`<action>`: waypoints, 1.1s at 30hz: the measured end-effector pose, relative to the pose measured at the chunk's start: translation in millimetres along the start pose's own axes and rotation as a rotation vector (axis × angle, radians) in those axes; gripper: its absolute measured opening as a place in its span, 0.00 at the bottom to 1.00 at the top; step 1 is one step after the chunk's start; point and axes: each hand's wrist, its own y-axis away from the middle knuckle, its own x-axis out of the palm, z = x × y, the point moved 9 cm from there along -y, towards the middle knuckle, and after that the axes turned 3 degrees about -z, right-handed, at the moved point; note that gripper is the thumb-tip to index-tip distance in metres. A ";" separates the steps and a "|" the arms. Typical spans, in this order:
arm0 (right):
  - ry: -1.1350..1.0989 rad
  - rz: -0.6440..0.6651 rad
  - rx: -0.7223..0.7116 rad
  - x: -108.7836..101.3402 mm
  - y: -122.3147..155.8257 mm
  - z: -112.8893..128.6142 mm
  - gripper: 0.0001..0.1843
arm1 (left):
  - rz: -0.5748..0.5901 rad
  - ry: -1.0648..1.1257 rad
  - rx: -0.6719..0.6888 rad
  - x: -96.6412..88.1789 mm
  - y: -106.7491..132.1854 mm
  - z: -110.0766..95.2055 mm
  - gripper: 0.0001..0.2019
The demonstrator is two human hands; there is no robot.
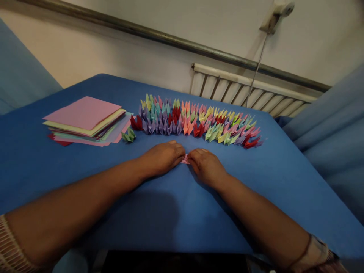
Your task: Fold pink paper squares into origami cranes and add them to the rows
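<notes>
My left hand [164,156] and my right hand [205,165] rest knuckles-up on the blue table [57,170], fingertips meeting. Between them they pinch a small pink piece of paper [185,160], mostly hidden under the fingers. Just beyond the hands stands a dense band of several folded paper pieces [196,120] in purple, pink, red, yellow and green. A single green folded piece [129,135] and a red one [137,123] sit at the band's left end.
A stack of coloured square paper sheets [85,119], pink on top, lies at the left. Behind the table are a wall, a metal rail and a white radiator [250,93]. Blue fabric [332,136] hangs at right.
</notes>
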 end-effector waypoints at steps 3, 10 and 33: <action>0.031 -0.034 0.040 -0.5 -2.3 -1.7 0.13 | -0.025 -0.016 -0.056 -0.2 -0.4 2.3 0.10; -0.010 -0.075 0.107 2.4 -5.6 -7.9 0.10 | -0.061 0.049 -0.145 -0.4 -2.7 6.8 0.07; -0.210 -0.069 0.257 4.9 -4.8 -25.9 0.06 | -0.020 0.091 -0.188 7.4 -5.8 19.4 0.10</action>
